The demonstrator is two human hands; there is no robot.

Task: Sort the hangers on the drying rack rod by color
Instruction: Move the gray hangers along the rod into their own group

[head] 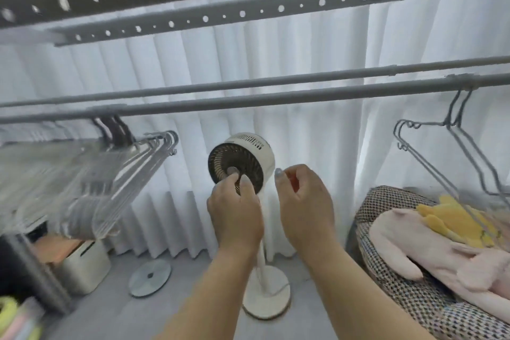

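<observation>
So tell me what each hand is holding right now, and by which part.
Nothing is held. The left hand and the right hand hang loosely curled below the rod, between the clear hangers and the grey wire hangers.

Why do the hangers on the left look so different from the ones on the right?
The left hangers are clear with dark hooks, many packed together; the right hangers are thin grey wire, only about two. The left bunch is swung up sideways and blurred; the right ones hang down over a cushion. Both groups hook onto the same front rod, far apart, and neither hand touches them.
</observation>
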